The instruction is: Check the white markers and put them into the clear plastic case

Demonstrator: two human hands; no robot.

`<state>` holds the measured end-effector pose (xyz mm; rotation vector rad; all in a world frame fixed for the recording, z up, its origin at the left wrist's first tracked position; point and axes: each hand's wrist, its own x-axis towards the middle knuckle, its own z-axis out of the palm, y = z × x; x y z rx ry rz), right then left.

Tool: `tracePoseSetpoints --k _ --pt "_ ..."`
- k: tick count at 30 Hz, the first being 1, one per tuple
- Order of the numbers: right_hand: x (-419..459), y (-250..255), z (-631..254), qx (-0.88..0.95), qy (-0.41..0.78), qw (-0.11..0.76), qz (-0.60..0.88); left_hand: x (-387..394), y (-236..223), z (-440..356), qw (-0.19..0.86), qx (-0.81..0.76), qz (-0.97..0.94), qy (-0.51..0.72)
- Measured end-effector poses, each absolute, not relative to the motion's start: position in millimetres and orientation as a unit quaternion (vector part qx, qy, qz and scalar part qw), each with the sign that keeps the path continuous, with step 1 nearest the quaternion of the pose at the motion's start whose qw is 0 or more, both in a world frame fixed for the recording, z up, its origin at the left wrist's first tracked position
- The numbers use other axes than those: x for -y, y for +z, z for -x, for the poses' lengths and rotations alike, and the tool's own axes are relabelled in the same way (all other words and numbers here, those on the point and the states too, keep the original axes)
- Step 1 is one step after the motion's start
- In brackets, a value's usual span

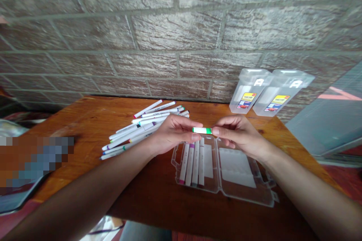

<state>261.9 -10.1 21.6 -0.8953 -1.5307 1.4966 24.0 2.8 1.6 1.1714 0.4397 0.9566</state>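
Note:
A white marker with green ends [201, 130] is held level between my two hands, above an opened clear plastic case [219, 186]. My left hand [177, 131] pinches its left part between thumb and fingers. At its right green end, the thumb and fingers of my right hand [240, 133] close on it. Several white markers [192, 163] lie side by side in the left half of the case; the right half has a white paper insert [236, 167]. Left of my left hand, a loose pile of white markers [141, 131] with coloured ends spreads on the table.
Two upright translucent plastic cases [244, 90] with yellow labels stand at the back right of the wooden table [76, 128], against a brick-patterned wall [169, 30]. A dark flat object [25, 197], partly pixelated, lies at the left edge.

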Motion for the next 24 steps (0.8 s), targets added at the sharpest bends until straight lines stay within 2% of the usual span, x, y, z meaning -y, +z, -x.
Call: tracePoseSetpoints --k 6,14,24 --pt "11.4 23.1 -261.0 0.611 0.588 0.394 0.354 -2.0 3.4 -24.2 0.717 -0.221 -0.514 0.417" --pt "9.9 19.7 -264.2 0.616 0.584 0.394 0.351 -1.3 5.4 -22.3 0.734 -0.157 -0.509 0.421" --pt "10.0 19.5 -260.0 0.597 0.600 0.408 0.344 -1.4 7.2 -20.6 0.768 -0.148 -0.476 0.401"
